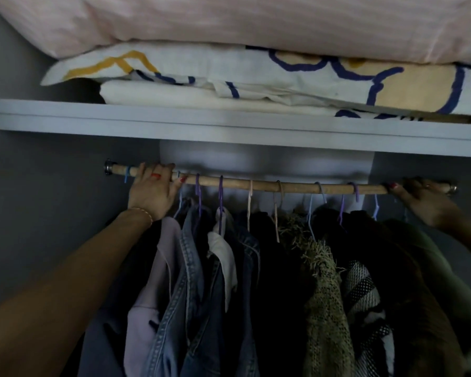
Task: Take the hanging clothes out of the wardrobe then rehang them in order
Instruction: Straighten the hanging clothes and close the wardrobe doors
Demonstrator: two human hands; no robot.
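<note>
Here our left hand and right hand grip the rod; soft, bulky clothes lift best by hanger hooks.

Shelf: runs across the wardrobe above the rail, with folded bedding stacked on it.
Rail: runs left to right under the shelf, fixed to the wardrobe's side walls.
Hangers: hooked along the rail, side by side.
Clothes: hang below the rail in a row, pressed against one another.
Left hand: on the rail near its left end, left of most of the hangers.
Right hand: on the rail at its right end, right of the hangers.
</note>
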